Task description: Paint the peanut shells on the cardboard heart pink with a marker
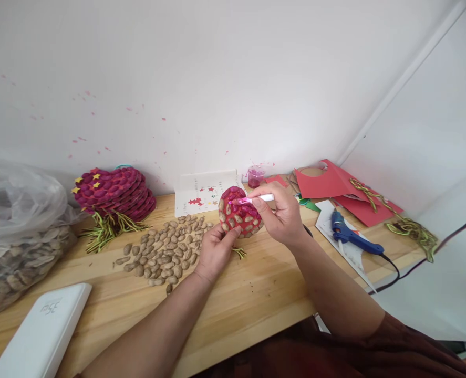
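My left hand (217,247) grips the lower edge of a round red card disc (238,212) covered with peanut shells, thumb on its front. Magenta paint coats the shells at the top and middle; those along the left and bottom edges are still bare tan. My right hand (280,212) pinches a white-handled paintbrush (262,199), its pink-wet tip lying against the disc's shells. A short green tassel (239,253) hangs below the disc. Left of my left hand, loose peanuts (165,252) spread over the wooden table (233,315).
Peanut-covered discs with tassels are stacked (112,194) at the back left, beside a bag of peanuts (16,262). A white power bank (43,331) lies in front. Behind are a printed sheet (185,191) and paint cup (255,176); rightward, red card (323,181) and a blue glue gun (351,236).
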`<state>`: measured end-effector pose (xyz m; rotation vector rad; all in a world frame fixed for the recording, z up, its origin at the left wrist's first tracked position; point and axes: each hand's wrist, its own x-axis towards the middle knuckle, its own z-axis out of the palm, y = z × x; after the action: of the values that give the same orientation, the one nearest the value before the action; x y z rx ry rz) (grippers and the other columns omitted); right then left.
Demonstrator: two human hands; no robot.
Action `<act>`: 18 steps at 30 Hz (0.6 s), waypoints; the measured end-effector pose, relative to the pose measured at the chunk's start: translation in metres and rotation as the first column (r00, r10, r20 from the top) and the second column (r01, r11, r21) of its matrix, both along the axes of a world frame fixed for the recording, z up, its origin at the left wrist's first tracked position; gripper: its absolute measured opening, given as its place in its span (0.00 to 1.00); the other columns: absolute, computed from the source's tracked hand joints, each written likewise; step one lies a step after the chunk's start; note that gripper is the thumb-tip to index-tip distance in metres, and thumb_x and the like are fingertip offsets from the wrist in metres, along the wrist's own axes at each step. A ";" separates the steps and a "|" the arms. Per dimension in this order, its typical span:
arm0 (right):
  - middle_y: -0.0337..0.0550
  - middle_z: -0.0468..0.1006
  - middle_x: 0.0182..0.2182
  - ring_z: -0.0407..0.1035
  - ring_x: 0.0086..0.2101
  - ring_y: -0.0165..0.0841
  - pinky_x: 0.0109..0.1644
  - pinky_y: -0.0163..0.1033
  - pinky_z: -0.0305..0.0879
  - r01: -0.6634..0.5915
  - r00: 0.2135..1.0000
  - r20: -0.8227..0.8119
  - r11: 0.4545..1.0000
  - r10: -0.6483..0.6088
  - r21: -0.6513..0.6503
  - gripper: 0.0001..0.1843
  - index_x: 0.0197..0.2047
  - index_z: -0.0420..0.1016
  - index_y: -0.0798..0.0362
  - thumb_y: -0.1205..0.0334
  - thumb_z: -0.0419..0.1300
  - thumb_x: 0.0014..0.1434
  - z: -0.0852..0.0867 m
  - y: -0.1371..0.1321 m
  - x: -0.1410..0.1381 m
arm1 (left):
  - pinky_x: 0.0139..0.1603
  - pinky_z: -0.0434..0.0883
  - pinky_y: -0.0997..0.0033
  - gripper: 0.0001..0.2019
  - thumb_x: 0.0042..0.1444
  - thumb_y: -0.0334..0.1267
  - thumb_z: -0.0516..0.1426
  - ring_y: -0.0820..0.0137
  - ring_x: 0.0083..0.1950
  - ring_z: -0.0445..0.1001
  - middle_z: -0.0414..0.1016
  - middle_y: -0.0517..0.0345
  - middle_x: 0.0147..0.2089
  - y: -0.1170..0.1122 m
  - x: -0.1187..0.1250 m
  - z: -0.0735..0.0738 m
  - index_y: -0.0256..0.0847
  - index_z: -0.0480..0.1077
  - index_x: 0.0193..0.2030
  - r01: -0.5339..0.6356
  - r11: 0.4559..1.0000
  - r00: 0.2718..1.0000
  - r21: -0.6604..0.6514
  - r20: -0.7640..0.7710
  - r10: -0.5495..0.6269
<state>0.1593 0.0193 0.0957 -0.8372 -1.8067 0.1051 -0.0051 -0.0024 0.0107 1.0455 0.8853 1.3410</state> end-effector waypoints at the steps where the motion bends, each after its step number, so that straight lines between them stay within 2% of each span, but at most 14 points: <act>1: 0.43 0.84 0.37 0.76 0.38 0.36 0.47 0.46 0.71 -0.009 1.000 0.008 1.000 0.009 -0.001 0.07 0.42 0.78 0.48 0.59 0.59 0.69 0.000 0.000 0.000 | 0.47 0.73 0.65 0.13 0.52 0.47 0.69 0.65 0.37 0.77 0.82 0.56 0.31 0.000 0.000 0.000 0.39 0.81 0.34 0.005 1.000 1.000 -0.002 0.004 -0.005; 6: 0.41 0.83 0.34 0.74 0.37 0.35 0.46 0.47 0.69 -0.073 0.996 0.053 0.997 0.073 -0.002 0.06 0.41 0.77 0.48 0.61 0.59 0.69 0.000 -0.001 0.000 | 0.46 0.73 0.66 0.13 0.53 0.47 0.69 0.66 0.35 0.76 0.76 0.60 0.25 0.000 -0.001 -0.002 0.40 0.78 0.28 -0.011 1.000 1.000 0.003 0.008 0.011; 12: 0.41 0.83 0.34 0.74 0.36 0.36 0.45 0.46 0.70 -0.074 0.996 0.060 0.997 0.073 0.010 0.05 0.41 0.77 0.48 0.62 0.59 0.68 0.004 -0.003 0.001 | 0.47 0.74 0.66 0.15 0.54 0.50 0.69 0.65 0.38 0.78 0.84 0.54 0.37 0.000 -0.001 -0.004 0.38 0.82 0.38 0.004 1.000 1.000 -0.002 -0.016 -0.004; 18: 0.41 0.83 0.33 0.74 0.36 0.36 0.44 0.47 0.69 -0.026 0.998 0.057 0.999 0.024 0.023 0.06 0.40 0.77 0.48 0.63 0.59 0.68 0.005 -0.003 0.003 | 0.48 0.74 0.67 0.14 0.55 0.48 0.68 0.65 0.38 0.79 0.85 0.53 0.38 0.000 -0.001 -0.006 0.38 0.82 0.38 -0.018 1.000 0.998 0.024 -0.056 0.019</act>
<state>0.1622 0.0162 0.1012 -0.8083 -1.8683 0.0770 -0.0065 -0.0028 0.0051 1.0999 0.9252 1.3460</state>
